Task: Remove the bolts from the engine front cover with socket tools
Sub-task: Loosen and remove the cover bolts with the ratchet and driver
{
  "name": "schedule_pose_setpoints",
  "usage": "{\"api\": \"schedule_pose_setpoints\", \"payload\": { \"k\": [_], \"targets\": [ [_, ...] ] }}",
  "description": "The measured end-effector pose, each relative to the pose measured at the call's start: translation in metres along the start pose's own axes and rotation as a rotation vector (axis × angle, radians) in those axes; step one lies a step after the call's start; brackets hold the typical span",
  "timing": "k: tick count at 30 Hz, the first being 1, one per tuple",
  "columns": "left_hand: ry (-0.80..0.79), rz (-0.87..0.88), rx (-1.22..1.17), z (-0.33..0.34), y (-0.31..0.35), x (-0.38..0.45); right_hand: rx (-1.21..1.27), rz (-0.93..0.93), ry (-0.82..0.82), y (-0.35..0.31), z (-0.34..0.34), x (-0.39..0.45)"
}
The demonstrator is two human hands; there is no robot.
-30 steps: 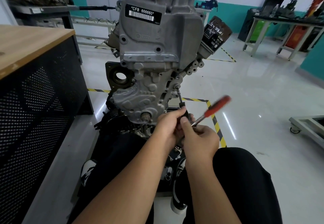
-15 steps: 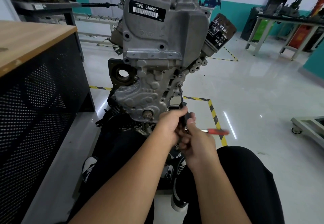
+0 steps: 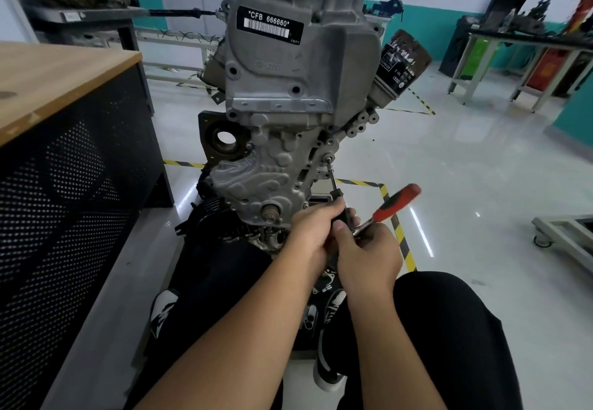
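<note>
Ratchet (image 3: 390,209) gripped by right hand (image 3: 365,249); left hand (image 3: 316,230) grips extension (image 3: 334,185), tip on front cover (image 3: 272,165) bolt (image 3: 328,158). Open floor (image 3: 465,185) rightward.

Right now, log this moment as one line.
left hand grips black extension bar | right hand grips red-handled ratchet | socket on cover bolt

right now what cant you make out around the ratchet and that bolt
Head view, the only one:
- Ratchet head: hidden under the left hand and right hand.
- Red handle: motion-blurred.
- Bolt on the front cover: too small to judge how far out.
</note>
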State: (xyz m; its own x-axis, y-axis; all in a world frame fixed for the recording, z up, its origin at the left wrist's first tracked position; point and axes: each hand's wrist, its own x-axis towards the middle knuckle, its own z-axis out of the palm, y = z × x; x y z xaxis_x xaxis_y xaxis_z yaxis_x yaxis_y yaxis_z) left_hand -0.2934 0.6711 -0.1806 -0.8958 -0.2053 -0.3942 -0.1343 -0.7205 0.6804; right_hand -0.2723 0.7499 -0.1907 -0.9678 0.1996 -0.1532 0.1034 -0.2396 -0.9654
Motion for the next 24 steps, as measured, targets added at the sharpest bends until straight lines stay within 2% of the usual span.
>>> {"api": "schedule_pose_setpoints", "payload": {
  "k": [2,3,4,6,7,10,11,13,14,15,16,18,19,20,21,22,24],
  "targets": [
    [0.004,-0.038,0.096,-0.002,0.002,0.000,0.144,0.131,-0.102,-0.003,0.002,-0.006],
    [0.000,-0.059,0.148,-0.003,0.003,-0.001,0.282,0.274,-0.161,-0.006,0.001,-0.007],
    [-0.005,-0.068,0.165,-0.004,0.003,-0.001,0.306,0.323,-0.188,-0.007,-0.001,-0.006],
    [-0.006,-0.038,0.108,-0.003,0.002,0.000,0.110,0.179,-0.102,-0.004,-0.004,0.003],
    [-0.001,-0.005,0.075,-0.002,0.000,0.000,0.094,0.132,-0.023,-0.003,-0.001,0.006],
    [-0.006,0.021,0.070,-0.001,0.000,0.001,0.084,0.004,-0.050,0.000,-0.001,0.002],
    [0.004,0.000,0.104,-0.002,0.002,0.001,0.078,0.065,-0.077,-0.002,-0.001,0.001],
    [0.023,-0.040,0.149,-0.005,0.005,0.001,0.445,0.399,-0.255,-0.010,-0.002,-0.006],
    [0.023,-0.042,0.140,-0.005,0.005,0.001,0.580,0.515,-0.274,-0.011,-0.004,-0.004],
    [0.026,-0.033,0.126,-0.005,0.005,0.002,0.577,0.520,-0.257,-0.010,-0.005,0.000],
    [0.025,-0.023,0.108,-0.004,0.004,0.001,0.399,0.422,-0.243,-0.010,-0.005,0.000],
    [0.017,-0.008,0.062,-0.002,0.001,0.002,-0.101,0.078,-0.081,-0.006,-0.005,0.002],
    [0.019,-0.003,0.052,-0.002,-0.001,0.002,-0.225,-0.023,-0.047,-0.004,-0.002,0.000],
    [0.022,-0.009,0.058,-0.003,-0.001,0.003,-0.240,-0.081,-0.030,0.000,-0.001,0.000],
    [0.022,-0.025,0.082,-0.003,0.000,0.003,-0.156,-0.033,-0.067,0.001,-0.002,-0.002],
    [0.021,-0.044,0.108,-0.003,0.001,0.003,-0.005,0.093,-0.115,0.000,-0.002,-0.001],
    [0.023,-0.060,0.100,-0.004,0.005,0.002,0.474,0.484,-0.248,-0.008,-0.001,-0.009]
  ]
}}
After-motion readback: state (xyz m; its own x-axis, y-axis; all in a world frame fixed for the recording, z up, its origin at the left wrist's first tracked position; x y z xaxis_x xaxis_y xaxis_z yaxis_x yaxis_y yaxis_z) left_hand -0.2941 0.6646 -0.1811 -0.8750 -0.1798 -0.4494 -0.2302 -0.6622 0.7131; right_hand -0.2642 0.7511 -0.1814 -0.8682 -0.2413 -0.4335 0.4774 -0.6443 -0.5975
